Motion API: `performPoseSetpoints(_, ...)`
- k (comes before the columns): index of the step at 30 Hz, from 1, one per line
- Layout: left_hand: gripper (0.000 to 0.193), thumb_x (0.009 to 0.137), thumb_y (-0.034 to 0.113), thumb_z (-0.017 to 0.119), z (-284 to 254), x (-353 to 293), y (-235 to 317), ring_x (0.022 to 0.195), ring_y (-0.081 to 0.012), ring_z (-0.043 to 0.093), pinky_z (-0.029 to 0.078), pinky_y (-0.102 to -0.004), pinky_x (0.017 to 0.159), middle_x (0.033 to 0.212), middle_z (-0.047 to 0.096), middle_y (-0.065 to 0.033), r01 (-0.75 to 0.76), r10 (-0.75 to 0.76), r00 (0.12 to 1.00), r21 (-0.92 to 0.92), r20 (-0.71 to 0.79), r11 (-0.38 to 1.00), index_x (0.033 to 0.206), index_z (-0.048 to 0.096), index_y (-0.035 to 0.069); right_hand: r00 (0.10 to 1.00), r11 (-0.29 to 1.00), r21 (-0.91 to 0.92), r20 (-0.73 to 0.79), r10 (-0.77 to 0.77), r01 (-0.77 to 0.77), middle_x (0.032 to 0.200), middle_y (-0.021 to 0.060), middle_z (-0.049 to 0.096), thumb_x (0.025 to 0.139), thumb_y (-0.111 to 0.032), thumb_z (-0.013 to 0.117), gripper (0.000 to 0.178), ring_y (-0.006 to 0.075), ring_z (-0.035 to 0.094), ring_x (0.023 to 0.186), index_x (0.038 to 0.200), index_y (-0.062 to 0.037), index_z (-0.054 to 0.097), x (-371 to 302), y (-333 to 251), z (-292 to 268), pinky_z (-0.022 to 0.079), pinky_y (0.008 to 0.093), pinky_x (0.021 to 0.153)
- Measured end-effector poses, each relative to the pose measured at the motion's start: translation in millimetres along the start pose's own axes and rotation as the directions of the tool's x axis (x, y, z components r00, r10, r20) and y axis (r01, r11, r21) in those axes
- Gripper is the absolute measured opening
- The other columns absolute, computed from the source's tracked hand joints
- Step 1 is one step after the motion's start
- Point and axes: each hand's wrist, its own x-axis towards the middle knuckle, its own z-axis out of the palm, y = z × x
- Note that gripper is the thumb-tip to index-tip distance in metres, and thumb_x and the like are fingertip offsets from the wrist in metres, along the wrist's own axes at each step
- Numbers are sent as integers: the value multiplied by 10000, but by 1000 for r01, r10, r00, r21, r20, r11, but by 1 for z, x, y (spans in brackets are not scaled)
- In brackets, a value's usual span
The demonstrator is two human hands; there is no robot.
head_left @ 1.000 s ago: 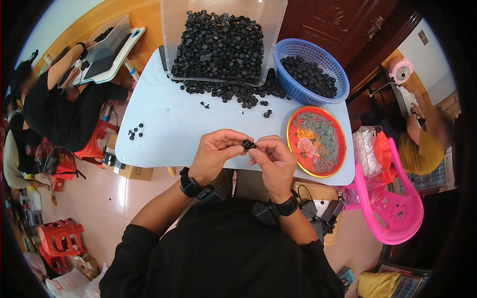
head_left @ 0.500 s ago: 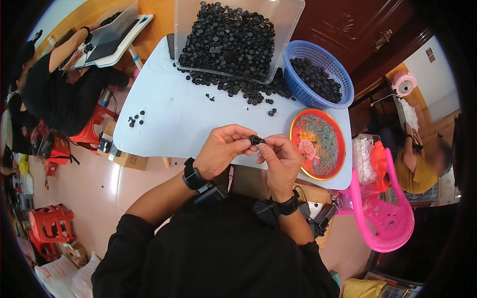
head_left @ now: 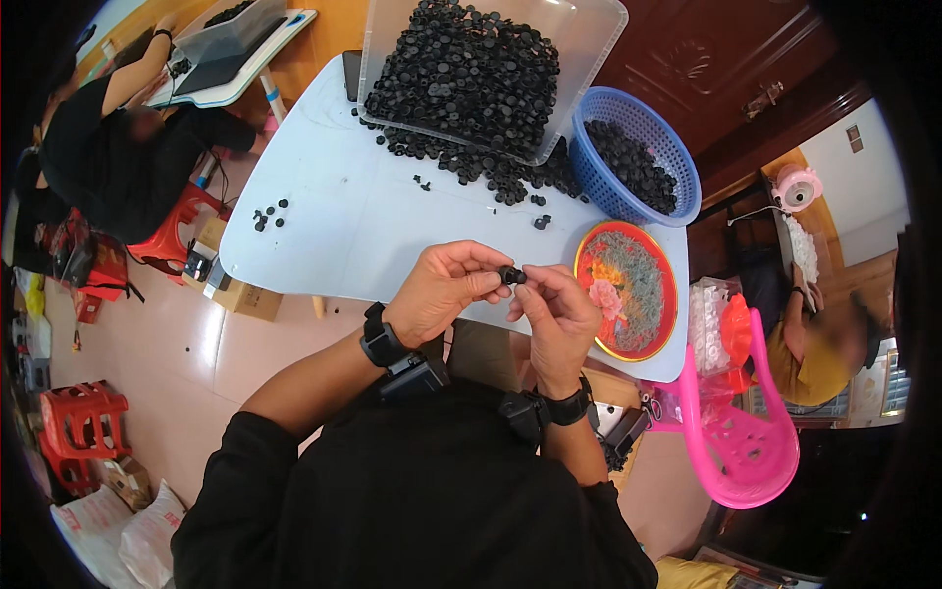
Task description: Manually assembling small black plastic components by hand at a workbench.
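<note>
A small black round part (head_left: 511,275) is pinched between the fingertips of both my hands, held just above the near edge of the pale blue table (head_left: 334,226). My left hand (head_left: 442,292) grips it from the left, my right hand (head_left: 557,319) from the right. Both wrists wear black bands. Behind my hands, a clear plastic bin (head_left: 481,69) is heaped with the same black parts, and more of them spill onto the table in front of it.
A blue basket (head_left: 677,157) with black parts stands at the back right, and a round red tray (head_left: 628,290) lies beside my right hand. A pink plastic chair (head_left: 746,432) is to the right. Other people sit at the left and right. Red stools stand at lower left.
My hands stay together on the black part, with only slight finger shifts. The view has tilted a little, so the table and bin sit higher in the picture.
</note>
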Motion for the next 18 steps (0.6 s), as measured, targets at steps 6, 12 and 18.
performPoseSetpoints(6,214,833,5,586,-2,-2,0,800,-145,602,508,-254,727,940,628,-119,-13,13,1000,0,-13,1000,1042,575,-40,999,998,19,-7,54,-54,818,58,546,791,66,600,157,87,554,621,947,58,592,-1,-3,5,471,192,525)
performPoseSetpoints(12,197,838,-10,573,3,-3,5,785,-131,613,512,-230,715,915,630,-114,-5,5,999,3,-41,1000,1031,582,-50,995,997,1,-63,77,-77,773,38,540,803,41,601,99,70,540,591,902,38,589,-2,1,4,450,183,498)
performPoseSetpoints(18,214,826,-8,586,3,-4,6,796,-158,605,511,-261,737,918,622,-114,7,-7,1000,-13,-28,1000,1036,576,-49,995,995,72,-78,69,-63,766,35,533,814,26,597,82,72,530,577,892,43,579,-2,-1,7,441,184,488)
